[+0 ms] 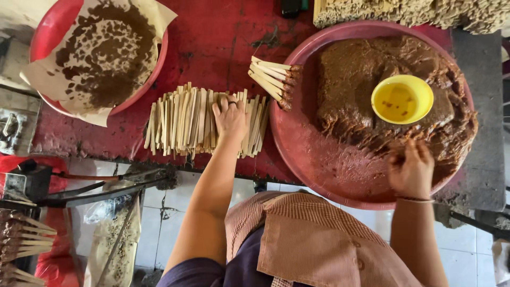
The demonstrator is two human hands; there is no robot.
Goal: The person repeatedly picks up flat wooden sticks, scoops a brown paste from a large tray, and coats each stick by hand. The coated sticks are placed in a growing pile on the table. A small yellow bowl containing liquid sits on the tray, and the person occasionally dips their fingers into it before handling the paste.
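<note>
On the left, a red bowl (42,37) held paper with brown mush on it. Your left hand (230,118) lay flat, fingers spread, on the pile of flat sticks (180,125) on the red counter (218,42), not gripping any. A few sticks with mush on their tips (272,78) leaned on the big tray (303,159). Your right hand (411,170) pinched at the brown paste (350,90), fingers curled. Most sticks looked bare, so lots seemed left.
</note>
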